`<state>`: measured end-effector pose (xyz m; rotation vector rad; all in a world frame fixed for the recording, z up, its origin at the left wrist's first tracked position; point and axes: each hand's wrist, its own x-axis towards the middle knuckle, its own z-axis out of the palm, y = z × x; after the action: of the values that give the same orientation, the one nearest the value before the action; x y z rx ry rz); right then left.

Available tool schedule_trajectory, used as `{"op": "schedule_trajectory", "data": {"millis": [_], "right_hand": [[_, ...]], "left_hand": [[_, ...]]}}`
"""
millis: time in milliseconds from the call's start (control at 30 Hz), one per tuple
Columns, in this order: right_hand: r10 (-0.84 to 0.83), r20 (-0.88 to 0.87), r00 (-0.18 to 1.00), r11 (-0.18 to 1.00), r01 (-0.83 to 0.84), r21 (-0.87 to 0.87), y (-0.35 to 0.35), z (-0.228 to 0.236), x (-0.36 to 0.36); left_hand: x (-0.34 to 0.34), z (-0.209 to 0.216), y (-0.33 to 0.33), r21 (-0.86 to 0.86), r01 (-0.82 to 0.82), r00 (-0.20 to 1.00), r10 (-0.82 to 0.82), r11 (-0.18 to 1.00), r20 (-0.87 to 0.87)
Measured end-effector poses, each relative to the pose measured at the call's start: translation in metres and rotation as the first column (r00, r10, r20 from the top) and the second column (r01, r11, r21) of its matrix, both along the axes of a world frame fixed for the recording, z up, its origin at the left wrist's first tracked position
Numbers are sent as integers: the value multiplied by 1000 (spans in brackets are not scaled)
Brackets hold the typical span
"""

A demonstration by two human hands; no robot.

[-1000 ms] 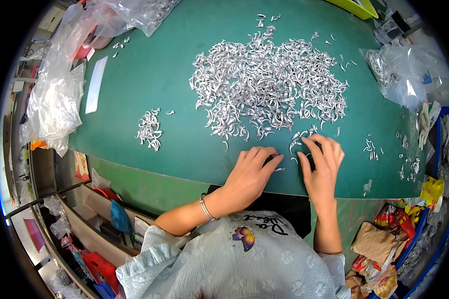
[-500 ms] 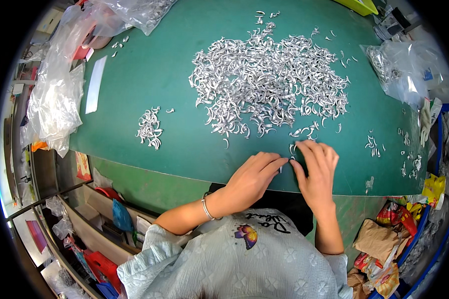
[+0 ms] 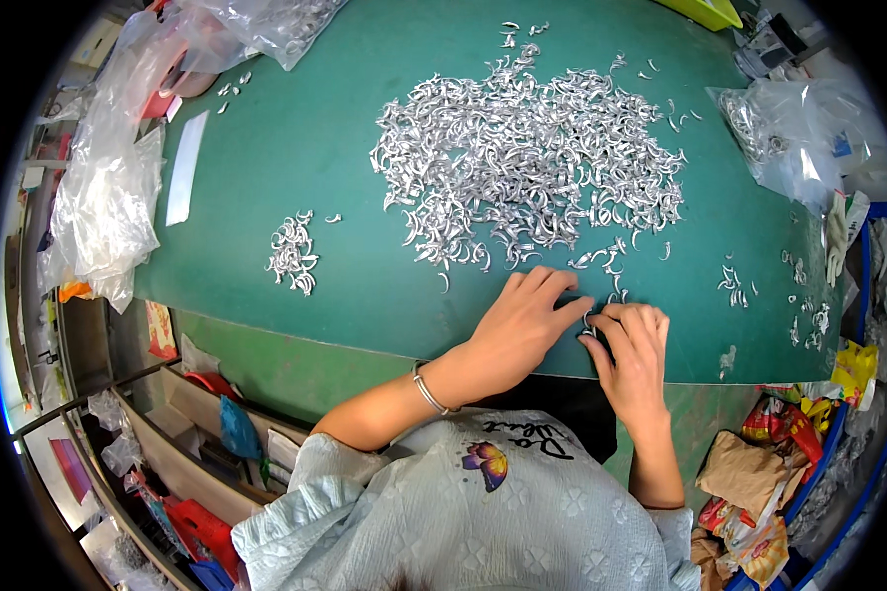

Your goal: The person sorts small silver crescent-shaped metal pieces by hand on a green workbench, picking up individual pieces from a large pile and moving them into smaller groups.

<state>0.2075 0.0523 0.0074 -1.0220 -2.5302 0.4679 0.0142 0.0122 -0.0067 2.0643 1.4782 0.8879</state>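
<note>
We seem mid-handling: our right hand [image 3: 635,345] pinches a curved silvery piece [image 3: 588,320]; whether our left hand [image 3: 517,327] grips, we can't tell. Next calls for precision.

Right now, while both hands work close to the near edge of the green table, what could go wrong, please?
1. The small curved silver-coloured piece, seemingly pinched by the bare right hand, might slip and drop over the nearby edge of the green tabletop.
2. The bare left hand could brush the loose silver-coloured pieces into the large silver-coloured heap just beyond them.
</note>
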Motion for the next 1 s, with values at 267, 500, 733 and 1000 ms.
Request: {"op": "schedule_trajectory", "data": {"millis": [267, 500, 733, 1000], "right_hand": [[-75, -63, 995, 997, 74, -30, -4, -3, 9], [-89, -110, 990, 996, 88, -8, -4, -7, 8], [-27, -173, 984, 999, 20, -41, -6, -9, -12], [81, -140, 987, 994, -90, -58, -6, -7, -34]], "left_hand": [[0, 3, 9, -7, 92, 994, -92, 996, -63], [-18, 3, 13, -35, 47, 996, -50, 998, -75], [-37, 16, -16, -90, -186, 981, 190, 978, 28], [-32, 10, -30, -85, -197, 979, 201, 977, 37]]}}
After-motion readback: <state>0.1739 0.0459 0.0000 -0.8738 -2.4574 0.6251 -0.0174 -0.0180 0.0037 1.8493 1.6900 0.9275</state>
